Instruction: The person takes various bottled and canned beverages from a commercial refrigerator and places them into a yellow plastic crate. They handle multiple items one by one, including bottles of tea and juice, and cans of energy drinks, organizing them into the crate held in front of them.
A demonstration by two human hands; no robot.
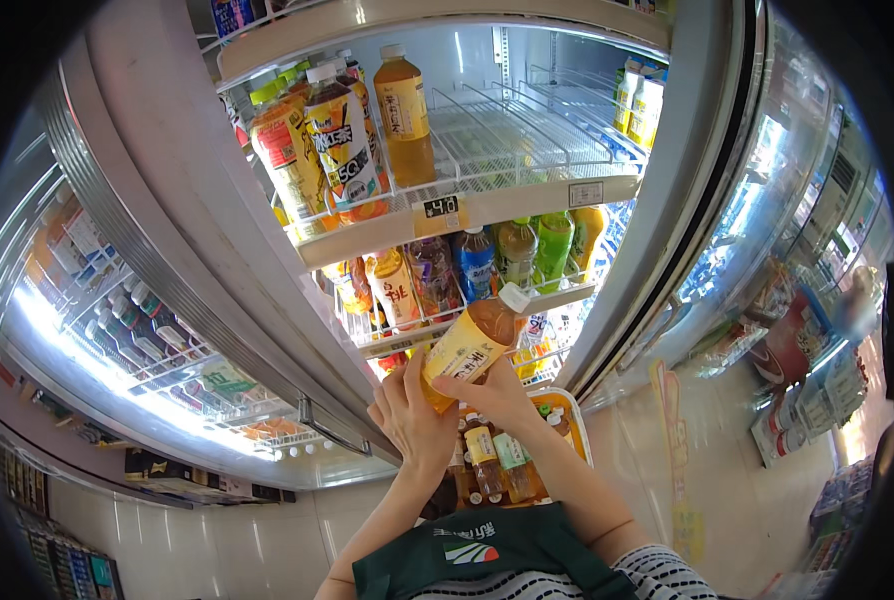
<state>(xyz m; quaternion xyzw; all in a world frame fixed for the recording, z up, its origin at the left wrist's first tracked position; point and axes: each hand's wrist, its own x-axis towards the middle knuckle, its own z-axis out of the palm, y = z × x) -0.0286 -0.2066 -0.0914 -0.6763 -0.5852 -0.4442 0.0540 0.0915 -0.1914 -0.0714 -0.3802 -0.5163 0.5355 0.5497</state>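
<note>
Both of my hands grip one plastic drink bottle (468, 346) with a yellow label, a white cap and amber liquid, tilted in front of the open fridge. My left hand (419, 420) wraps the lower end from the left. Along the right side, my right hand (496, 397) holds it with the thumb across the label. A similar amber bottle (404, 116) stands upright on the upper wire shelf (522, 135). Under my forearms a yellow crate (583, 431) holds several bottles, among them one with a yellow label (483, 456) and one with a green label (516, 461).
Iced tea bottles (342, 142) crowd the upper shelf's left side. A lower row includes a blue-labelled bottle (478, 259) and a green bottle (554, 247). The fridge frame (214, 187) rises at left, beside a door handle (334, 431). A snack rack (788, 397) stands right, near another person (857, 304).
</note>
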